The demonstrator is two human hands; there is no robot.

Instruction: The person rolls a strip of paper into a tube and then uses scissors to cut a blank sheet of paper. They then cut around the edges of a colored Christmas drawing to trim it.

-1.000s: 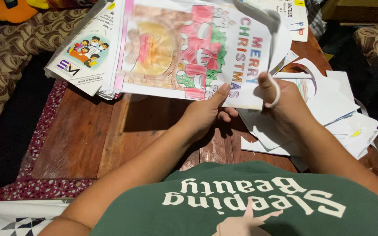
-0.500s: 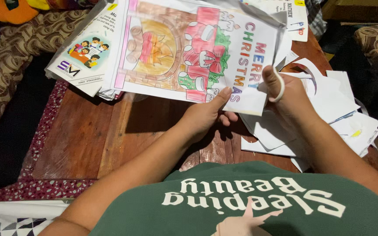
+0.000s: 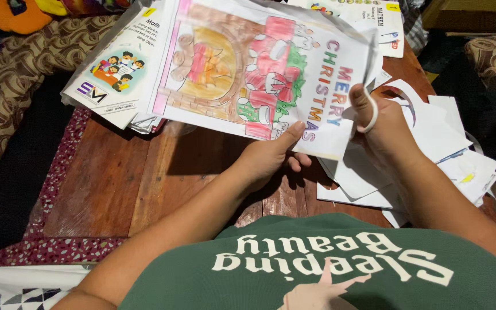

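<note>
Two bare hands work at one sheet above the middle of the frame. The left hand [image 3: 268, 158] pinches the lower edge of a coloured-in holiday drawing on white paper [image 3: 259, 74], thumb on top and fingers curled beneath, holding it tilted above the reddish-brown wooden table [image 3: 116, 178]. The right hand [image 3: 383, 132] is closed through the white loop handle of a pair of scissors [image 3: 368, 106], thumb inside the ring; the blades run up along the sheet's right-hand margin, mostly hidden behind the paper, so how far they are parted cannot be told.

As a judgement, the trimming is under way but far from finished: the drawing keeps a broad white border along its right side and its lower right corner, and the picture of a fireplace, red stockings and green leaves is whole. The cut looks to be travelling up that right margin only.

At centre right, beneath and beside the right hand, lies a loose heap of white paper offcuts [image 3: 449, 143], some with curved cut-out edges. Under the drawing, toward the upper left, rests a stack of printed school booklets [image 3: 116, 74], and another booklet peeks out at top right. A brown patterned cushion [image 3: 7, 80] fills the left edge.
</note>
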